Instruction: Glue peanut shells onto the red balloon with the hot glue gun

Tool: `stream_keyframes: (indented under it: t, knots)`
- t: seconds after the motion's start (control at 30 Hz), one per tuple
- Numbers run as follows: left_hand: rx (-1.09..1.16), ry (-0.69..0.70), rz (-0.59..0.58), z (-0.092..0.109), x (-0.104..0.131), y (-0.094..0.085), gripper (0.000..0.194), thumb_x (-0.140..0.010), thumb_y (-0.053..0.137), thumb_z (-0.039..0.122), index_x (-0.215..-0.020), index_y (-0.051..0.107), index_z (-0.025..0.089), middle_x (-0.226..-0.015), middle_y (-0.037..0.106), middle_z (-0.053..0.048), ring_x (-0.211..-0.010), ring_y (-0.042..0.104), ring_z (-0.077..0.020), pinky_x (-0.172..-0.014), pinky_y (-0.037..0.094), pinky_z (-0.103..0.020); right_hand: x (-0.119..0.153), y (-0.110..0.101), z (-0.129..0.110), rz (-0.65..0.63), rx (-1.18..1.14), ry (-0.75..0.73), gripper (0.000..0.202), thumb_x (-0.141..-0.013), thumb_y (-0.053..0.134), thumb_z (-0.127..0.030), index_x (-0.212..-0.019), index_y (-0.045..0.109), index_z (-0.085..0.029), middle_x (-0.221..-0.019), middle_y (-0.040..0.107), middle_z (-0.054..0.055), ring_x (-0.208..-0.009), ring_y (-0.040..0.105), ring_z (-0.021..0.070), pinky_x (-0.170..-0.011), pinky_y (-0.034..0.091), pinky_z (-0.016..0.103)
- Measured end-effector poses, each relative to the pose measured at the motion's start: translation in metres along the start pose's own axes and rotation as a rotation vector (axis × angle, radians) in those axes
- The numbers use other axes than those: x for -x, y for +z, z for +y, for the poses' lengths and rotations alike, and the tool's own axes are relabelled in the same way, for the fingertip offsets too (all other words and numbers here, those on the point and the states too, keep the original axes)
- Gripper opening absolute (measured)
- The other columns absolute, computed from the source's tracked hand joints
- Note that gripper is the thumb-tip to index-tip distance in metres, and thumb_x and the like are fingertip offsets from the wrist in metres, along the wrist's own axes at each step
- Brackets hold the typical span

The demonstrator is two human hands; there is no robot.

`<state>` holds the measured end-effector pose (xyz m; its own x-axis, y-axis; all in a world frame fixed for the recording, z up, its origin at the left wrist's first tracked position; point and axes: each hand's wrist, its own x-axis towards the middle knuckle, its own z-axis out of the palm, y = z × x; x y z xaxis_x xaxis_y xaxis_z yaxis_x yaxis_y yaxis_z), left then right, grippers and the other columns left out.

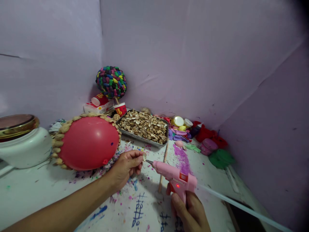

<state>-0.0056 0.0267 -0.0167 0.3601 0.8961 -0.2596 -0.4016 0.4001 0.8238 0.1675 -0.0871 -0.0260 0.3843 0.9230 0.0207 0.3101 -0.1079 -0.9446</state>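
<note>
My left hand (127, 166) pinches a small peanut shell half (144, 156) between thumb and fingertips. Wrapped round the handle of a pink hot glue gun (173, 174), my right hand (189, 209) points its nozzle at the shell, with the tip close to it. A red light glows on the gun, and a long translucent glue stick (241, 204) runs out of its back. Left of my hands lies a red balloon (90, 143) with peanut shells (57, 144) stuck along its edge. A metal tray (142, 139) heaped with peanut shells (145, 125) stands behind.
A multicoloured ball on a stick (111, 82) stands in a red cup (120, 109) at the back. A white pot with a lid (26, 146) is at left. Balloons (180, 135), a pink tub (209, 145) and a green object (221, 158) lie right. A thin stick (163, 167) lies behind the gun.
</note>
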Motion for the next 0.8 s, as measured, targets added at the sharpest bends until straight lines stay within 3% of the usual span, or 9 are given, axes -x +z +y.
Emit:
stream_keyframes:
  t: [0.17, 0.33, 0.8]
  knots:
    - [-0.009, 0.007, 0.001, -0.0006, 0.0009, -0.0002, 0.031, -0.055, 0.076, 0.027, -0.078, 0.060, 0.013, -0.053, 0.054, 0.003, -0.046, 0.046, -0.0054, -0.042, 0.036, -0.016, -0.0007, -0.0003, 0.0010, 0.023, 0.062, -0.034, 0.037, -0.069, 0.056, -0.055, -0.055, 0.054, -0.021, -0.053, 0.049, 0.000, -0.052, 0.045, 0.0169, -0.051, 0.038, 0.027]
    - [-0.020, 0.007, -0.016, -0.0012, 0.0009, 0.0000, 0.029, -0.058, 0.075, 0.028, -0.077, 0.060, 0.013, -0.052, 0.053, 0.004, -0.044, 0.045, -0.0047, -0.041, 0.035, -0.015, -0.0009, 0.0005, 0.0003, 0.005, 0.024, -0.025, 0.038, -0.069, 0.056, -0.056, -0.068, 0.060, -0.018, -0.053, 0.050, -0.001, -0.050, 0.045, 0.0162, -0.048, 0.037, 0.027]
    - [-0.016, 0.006, -0.003, -0.0014, 0.0022, 0.0022, 0.031, -0.055, 0.077, 0.028, -0.076, 0.061, 0.013, -0.053, 0.053, 0.003, -0.045, 0.045, -0.0050, -0.041, 0.035, -0.016, -0.0020, -0.0002, 0.0005, -0.027, 0.016, -0.051, 0.038, -0.070, 0.057, -0.054, -0.068, 0.062, -0.017, -0.054, 0.052, 0.000, -0.051, 0.047, 0.0155, -0.048, 0.038, 0.026]
